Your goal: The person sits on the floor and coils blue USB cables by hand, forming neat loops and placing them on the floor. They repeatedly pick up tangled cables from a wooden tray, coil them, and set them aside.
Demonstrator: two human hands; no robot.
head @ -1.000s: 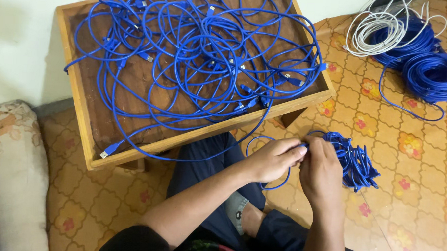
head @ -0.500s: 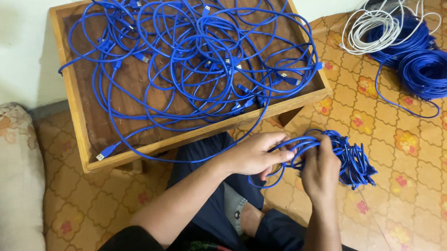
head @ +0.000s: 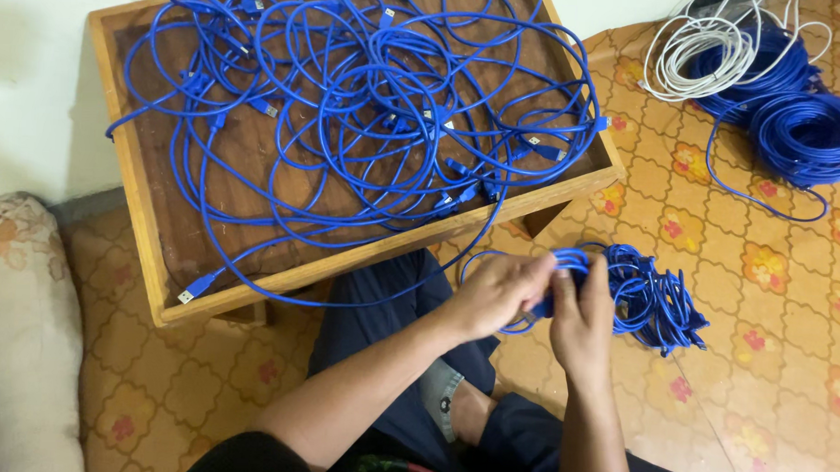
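Closer together now, both hands grip the blue cable coil, lying left-right.

no packages, labels, signs or screens show anywhere in this view.
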